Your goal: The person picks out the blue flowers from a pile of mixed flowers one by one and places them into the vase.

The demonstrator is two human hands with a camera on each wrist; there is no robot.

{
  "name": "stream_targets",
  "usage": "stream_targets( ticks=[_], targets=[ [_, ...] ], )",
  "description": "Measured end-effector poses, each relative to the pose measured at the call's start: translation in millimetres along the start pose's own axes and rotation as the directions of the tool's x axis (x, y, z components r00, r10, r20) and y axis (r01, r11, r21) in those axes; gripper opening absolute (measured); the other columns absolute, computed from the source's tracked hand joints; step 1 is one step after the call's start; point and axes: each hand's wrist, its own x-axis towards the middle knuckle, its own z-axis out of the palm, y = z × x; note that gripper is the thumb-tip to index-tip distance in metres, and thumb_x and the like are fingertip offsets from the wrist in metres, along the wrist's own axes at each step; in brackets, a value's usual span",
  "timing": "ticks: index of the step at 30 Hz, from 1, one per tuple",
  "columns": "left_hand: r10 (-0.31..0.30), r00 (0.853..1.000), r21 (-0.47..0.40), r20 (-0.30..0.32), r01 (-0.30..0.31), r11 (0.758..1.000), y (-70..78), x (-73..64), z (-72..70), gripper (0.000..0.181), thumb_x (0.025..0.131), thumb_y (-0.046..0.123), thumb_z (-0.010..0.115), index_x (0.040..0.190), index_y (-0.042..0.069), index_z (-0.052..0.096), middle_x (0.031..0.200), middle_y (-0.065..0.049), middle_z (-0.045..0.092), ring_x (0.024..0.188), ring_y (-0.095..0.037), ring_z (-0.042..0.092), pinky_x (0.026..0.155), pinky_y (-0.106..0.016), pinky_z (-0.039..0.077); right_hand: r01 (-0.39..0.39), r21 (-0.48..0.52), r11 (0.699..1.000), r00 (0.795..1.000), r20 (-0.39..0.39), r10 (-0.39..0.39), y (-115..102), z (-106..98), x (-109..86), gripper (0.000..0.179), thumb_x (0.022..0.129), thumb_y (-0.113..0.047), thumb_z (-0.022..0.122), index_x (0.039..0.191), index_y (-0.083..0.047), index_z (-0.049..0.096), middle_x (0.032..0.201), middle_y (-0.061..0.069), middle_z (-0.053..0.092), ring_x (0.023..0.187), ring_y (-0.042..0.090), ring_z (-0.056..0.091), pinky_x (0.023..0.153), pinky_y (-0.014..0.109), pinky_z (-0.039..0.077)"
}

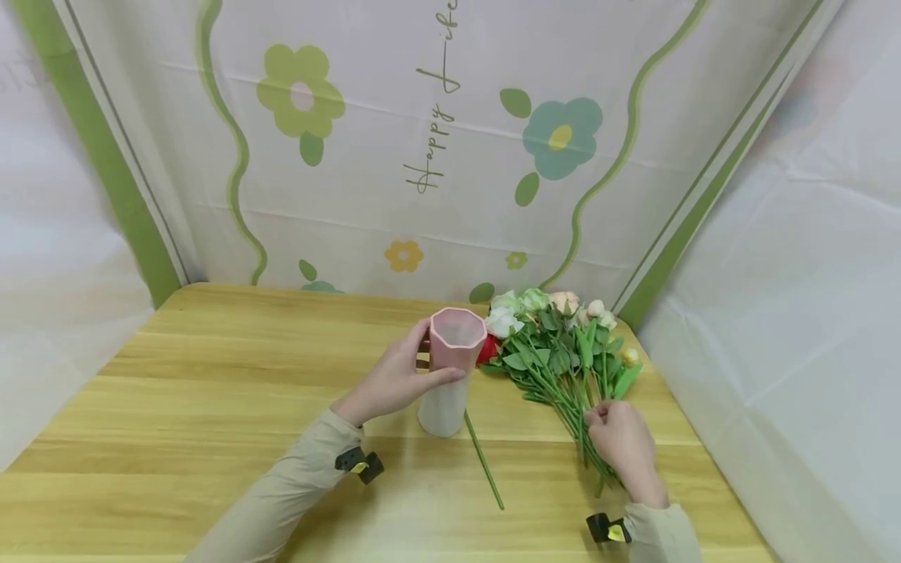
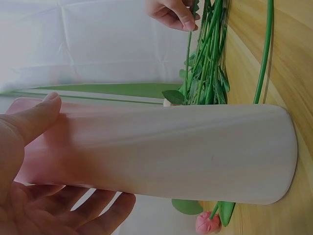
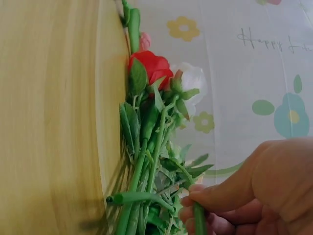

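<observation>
A tall vase (image 1: 445, 399), pink at the rim and whitish below, stands on the wooden table. My left hand (image 1: 401, 374) holds it near the top, thumb on one side and fingers around the other, as the left wrist view (image 2: 29, 161) of the hand shows. To the right lies a bunch of artificial flowers (image 1: 556, 352) with green stems and white, peach and red blooms. Over its stems, my right hand (image 1: 622, 438) pinches one green flower stem (image 3: 199, 215) between thumb and fingers. Which bloom that stem carries, I cannot tell.
A single green stem (image 1: 486, 465) lies on the table (image 1: 211, 407) just right of the vase. In the left wrist view a pink bud (image 2: 208, 223) shows beyond the vase. A printed white curtain (image 1: 380, 117) hangs behind the table, with white sheets at both sides.
</observation>
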Motion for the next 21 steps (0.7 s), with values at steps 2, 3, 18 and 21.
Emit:
stream_targets(
  ticks=[2,3,18,21],
  targets=[
    [-0.005,1.000,-0.001,-0.001,0.005,1.000,-1.2,-0.1,0.6,0.076,0.084,0.028,0.081,0.145,0.013,0.039,0.129,-0.003,0.054,0.107,-0.021,0.059,0.080,-0.035,0.055,-0.004,0.020,1.000,1.000,0.000,0.004,-1.2,-1.0,-1.9,0.020,0.095,-0.009,0.059,0.078,-0.001,0.065,0.061,0.001,0.053,0.049,0.016,0.044,0.043,0.029,0.033],
    [-0.005,1.000,0.000,-0.002,0.005,1.000,-1.9,0.0,0.8,0.076,0.084,0.028,0.081,0.145,0.013,0.039,0.129,-0.003,0.054,0.107,-0.021,0.059,0.080,-0.035,0.055,-0.003,0.031,1.000,1.000,-0.001,0.003,-1.8,-1.3,-2.6,0.017,0.095,-0.008,0.059,0.084,0.001,0.068,0.065,0.003,0.057,0.051,0.017,0.047,0.045,0.030,0.036],
    [0.014,1.000,-0.004,-0.002,-0.014,1.000,-4.3,-0.6,1.6,0.076,0.084,0.029,0.081,0.145,0.013,0.039,0.129,-0.001,0.054,0.107,-0.021,0.059,0.081,-0.041,0.054,0.033,0.095,0.995,0.995,-0.094,-0.024,-11.0,2.5,-7.3,0.017,0.096,-0.009,0.060,0.095,0.006,0.068,0.076,0.009,0.064,0.059,0.019,0.055,0.053,0.034,0.045],
    [0.012,1.000,-0.012,0.002,-0.012,1.000,-4.2,-1.2,1.5,0.076,0.084,0.029,0.081,0.145,0.012,0.039,0.129,-0.002,0.054,0.107,-0.021,0.059,0.082,-0.040,0.054,0.044,0.113,0.993,0.992,-0.122,-0.030,-15.6,2.9,-10.8,0.017,0.097,-0.009,0.060,0.096,0.005,0.068,0.077,0.009,0.064,0.059,0.019,0.055,0.053,0.032,0.045]
  ],
)
